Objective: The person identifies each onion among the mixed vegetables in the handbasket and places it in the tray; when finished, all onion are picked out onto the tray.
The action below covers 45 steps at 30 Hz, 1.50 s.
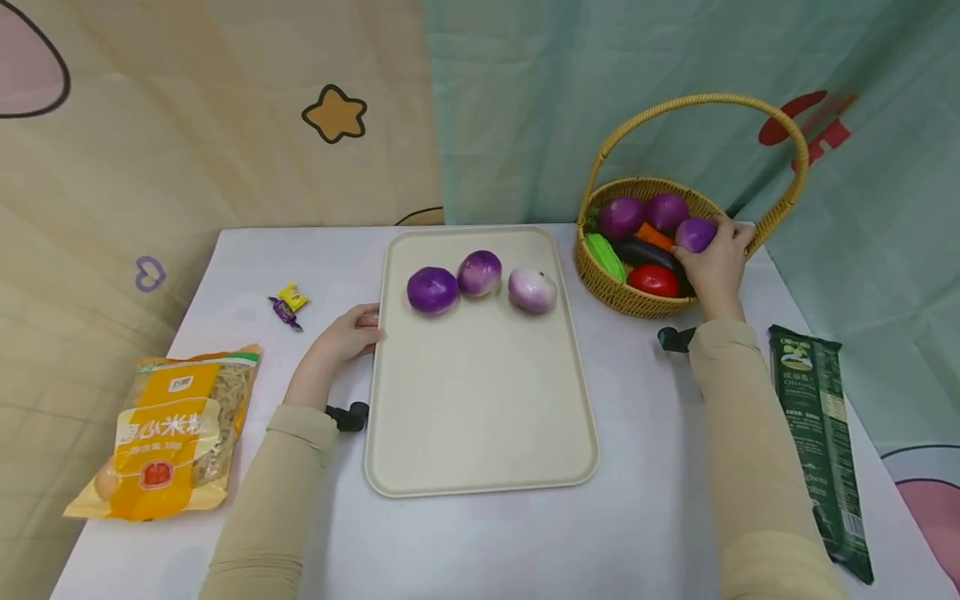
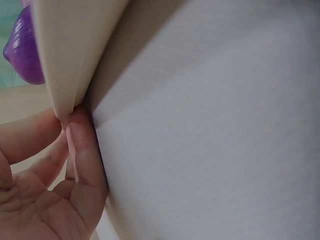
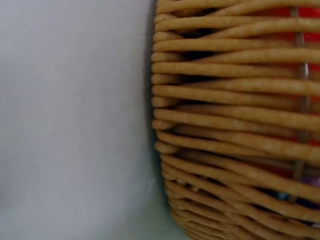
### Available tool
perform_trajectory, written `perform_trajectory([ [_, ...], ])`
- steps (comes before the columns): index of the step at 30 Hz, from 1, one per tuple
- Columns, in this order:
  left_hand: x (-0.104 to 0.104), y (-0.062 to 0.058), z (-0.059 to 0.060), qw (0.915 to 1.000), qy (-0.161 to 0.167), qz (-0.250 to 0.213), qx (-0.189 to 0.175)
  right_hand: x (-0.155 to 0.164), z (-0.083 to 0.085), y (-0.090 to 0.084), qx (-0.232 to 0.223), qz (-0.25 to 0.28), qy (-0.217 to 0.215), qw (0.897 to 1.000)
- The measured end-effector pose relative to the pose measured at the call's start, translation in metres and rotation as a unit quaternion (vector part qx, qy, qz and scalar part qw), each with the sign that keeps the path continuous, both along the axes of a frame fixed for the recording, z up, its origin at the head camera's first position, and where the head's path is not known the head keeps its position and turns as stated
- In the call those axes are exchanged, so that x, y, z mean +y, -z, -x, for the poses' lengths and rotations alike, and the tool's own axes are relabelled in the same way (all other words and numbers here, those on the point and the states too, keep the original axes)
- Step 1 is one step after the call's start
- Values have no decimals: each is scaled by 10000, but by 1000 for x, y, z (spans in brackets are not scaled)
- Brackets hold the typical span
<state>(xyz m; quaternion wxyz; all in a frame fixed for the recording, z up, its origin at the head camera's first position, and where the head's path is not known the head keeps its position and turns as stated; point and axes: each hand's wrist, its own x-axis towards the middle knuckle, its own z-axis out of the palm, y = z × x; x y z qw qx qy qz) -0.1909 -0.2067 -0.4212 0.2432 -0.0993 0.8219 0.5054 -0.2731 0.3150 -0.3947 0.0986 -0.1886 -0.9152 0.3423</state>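
Observation:
A cream tray (image 1: 480,400) lies mid-table with three purple onions (image 1: 432,289) in a row near its far end. My left hand (image 1: 348,333) rests at the tray's left edge; in the left wrist view its fingertips (image 2: 80,145) touch the tray rim (image 2: 70,50), with one onion (image 2: 22,50) beyond. My right hand (image 1: 716,262) reaches into a wicker basket (image 1: 637,304) and grips a purple onion (image 1: 693,234). The basket also holds two more purple onions, a tomato (image 1: 654,280), a carrot, an eggplant and a green vegetable. The right wrist view shows only the basket wall (image 3: 235,125).
A yellow bag of pasta (image 1: 168,433) lies at the table's front left. Two wrapped candies (image 1: 288,304) sit left of the tray. A long dark green packet (image 1: 821,433) lies along the right edge. Cloth backdrops hang behind the white table (image 1: 660,500).

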Motion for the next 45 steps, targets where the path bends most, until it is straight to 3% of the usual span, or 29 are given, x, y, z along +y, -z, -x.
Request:
perform_trajectory([
  [8, -1, 3, -2, 10000, -11, -60, -51, -3, -4, 6, 256, 10, 140, 9996],
  [12, 0, 5, -1, 10000, -15, -46, -73, -6, -11, 7, 659, 512, 189, 9963],
  [16, 0, 5, -1, 10000, -27, -63, -73, -31, -27, -5, 1265, 1340, -135, 9828],
  [20, -1, 3, 0, 9999, -54, -83, -61, -82, -54, -17, 1105, 2607, -994, 9539],
  [23, -1, 1, 1, 9999, -84, -58, -69, -128, -78, -14, 567, 3571, -1799, 9148],
  [27, -1, 0, 3, 10000, -63, -46, -37, -180, -102, 1, -67, 4023, -2710, 8744],
  [29, -1, 1, 3, 10000, -48, -60, -21, -199, -110, 9, -287, 3859, -3016, 8714],
  [34, -1, 2, 5, 9999, -117, -63, -51, -236, -119, 22, -730, 3254, -3470, 8766],
  [41, -2, 1, 5, 10000, -60, 8, -15, -262, -123, 31, -1382, 2634, -3699, 8801],
  [45, -2, 2, 5, 10000, 17, 16, -20, -268, -126, 34, -1478, 2452, -3623, 8870],
])
